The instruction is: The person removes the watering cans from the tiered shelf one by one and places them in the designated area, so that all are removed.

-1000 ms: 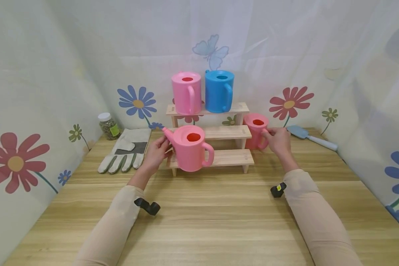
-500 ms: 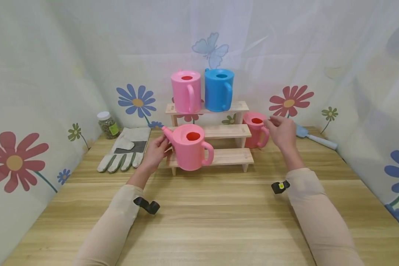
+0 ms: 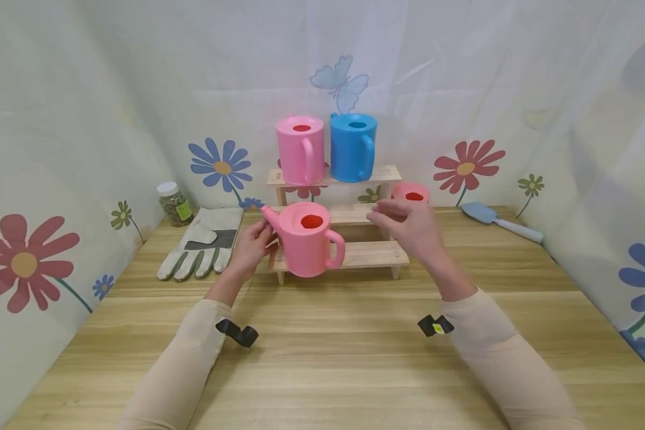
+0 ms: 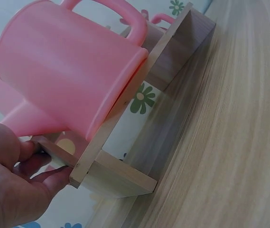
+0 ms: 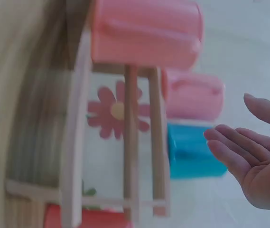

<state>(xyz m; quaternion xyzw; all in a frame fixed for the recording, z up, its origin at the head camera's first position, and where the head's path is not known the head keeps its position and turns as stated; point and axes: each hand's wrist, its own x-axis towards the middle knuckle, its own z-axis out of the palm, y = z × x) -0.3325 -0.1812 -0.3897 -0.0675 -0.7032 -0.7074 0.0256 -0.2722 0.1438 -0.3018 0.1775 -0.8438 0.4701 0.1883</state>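
Observation:
A coral-pink watering can (image 3: 306,251) rests on the lowest step of a three-tier wooden shelf (image 3: 373,255), its spout pointing left and its handle right. My left hand (image 3: 252,243) is at the shelf's left end, just under the spout. In the left wrist view its thumb and fingers (image 4: 54,179) grip the ends of the shelf's boards. My right hand (image 3: 415,230) hovers before the shelf's right end with nothing in it, fingers extended in the right wrist view. Behind it stands another coral watering can (image 3: 408,190) to the right of the shelf, mostly hidden.
On the top step stand a pink watering can (image 3: 300,152) and a blue watering can (image 3: 353,149). A garden glove (image 3: 204,242) and a lidded jar (image 3: 175,205) are at the left. A light-blue trowel (image 3: 481,213) lies at the right. Flower-printed curtains surround the wooden table (image 3: 322,358).
My right hand has let go of the handle of the watering can beside the shelf, drawn back and swung left in front of the shelf. The left hand has stayed in place.

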